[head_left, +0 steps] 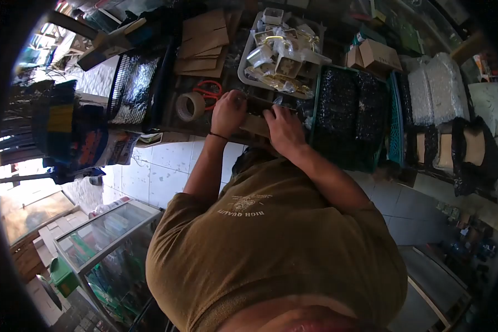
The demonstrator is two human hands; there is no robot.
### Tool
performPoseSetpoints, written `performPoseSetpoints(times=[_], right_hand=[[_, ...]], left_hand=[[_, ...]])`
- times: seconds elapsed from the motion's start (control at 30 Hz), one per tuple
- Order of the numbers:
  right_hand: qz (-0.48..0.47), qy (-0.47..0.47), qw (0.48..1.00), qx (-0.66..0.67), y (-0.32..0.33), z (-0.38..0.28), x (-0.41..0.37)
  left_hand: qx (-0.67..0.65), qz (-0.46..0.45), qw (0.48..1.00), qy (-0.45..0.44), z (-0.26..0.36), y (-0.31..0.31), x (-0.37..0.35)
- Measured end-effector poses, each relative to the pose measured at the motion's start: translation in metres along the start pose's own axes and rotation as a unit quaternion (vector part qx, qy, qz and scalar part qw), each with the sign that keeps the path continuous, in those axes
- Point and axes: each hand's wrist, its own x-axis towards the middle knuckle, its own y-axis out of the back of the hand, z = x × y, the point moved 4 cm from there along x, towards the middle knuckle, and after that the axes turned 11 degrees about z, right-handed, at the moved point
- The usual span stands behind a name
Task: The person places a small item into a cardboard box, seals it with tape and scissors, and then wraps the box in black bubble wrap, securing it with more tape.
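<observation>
A narrow brown piece of cardboard lies between my hands at the near edge of the work table. My left hand is closed at its left end, fingers curled and partly hidden. At the right end, my right hand has bent fingers gripping the cardboard. Just left of my left hand are red-handled scissors and a roll of tape. Beyond both hands stands a pale tray filled with plastic-bagged metal fittings, some gold-coloured.
Flat brown cardboard pieces lie at the back left, near a dark basket. To the right, a green crate holds black-wrapped parcels. Farther right are small cartons and bubble-wrapped packages. A glass cabinet stands lower left.
</observation>
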Motion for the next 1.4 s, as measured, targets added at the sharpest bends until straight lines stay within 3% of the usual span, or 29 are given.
performPoseSetpoints(times=[0.23, 0.33, 0.5, 0.73, 0.93, 1.13, 1.3, 1.4], right_hand=[[0.069, 0.0, 0.996, -0.049, 0.007, -0.007, 0.002], [0.012, -0.021, 0.998, -0.052, -0.001, -0.01, 0.003], [0.044, -0.051, 0.998, 0.013, -0.006, -0.008, 0.004], [-0.043, -0.036, 0.998, -0.001, -0.001, -0.014, 0.011], [-0.019, -0.098, 0.994, -0.042, -0.007, -0.002, 0.004], [-0.1, -0.095, 0.989, 0.043, 0.009, -0.007, 0.011], [-0.08, -0.068, 0.988, 0.117, 0.009, -0.005, 0.002], [-0.056, -0.072, 0.981, 0.174, 0.006, 0.003, -0.001]], left_hand=[[-0.051, -0.07, 0.996, 0.024, -0.01, 0.004, 0.003], [-0.086, -0.082, 0.993, 0.019, -0.023, 0.004, 0.002], [-0.133, -0.08, 0.988, -0.018, -0.029, 0.003, 0.004], [-0.069, -0.165, 0.984, -0.015, -0.027, 0.008, 0.017], [-0.051, -0.177, 0.982, -0.037, -0.025, 0.0, 0.026], [-0.054, -0.193, 0.979, -0.028, -0.032, -0.006, 0.032], [-0.159, -0.238, 0.958, -0.015, -0.035, -0.02, 0.031], [-0.182, -0.31, 0.933, -0.033, -0.033, -0.022, 0.03]])
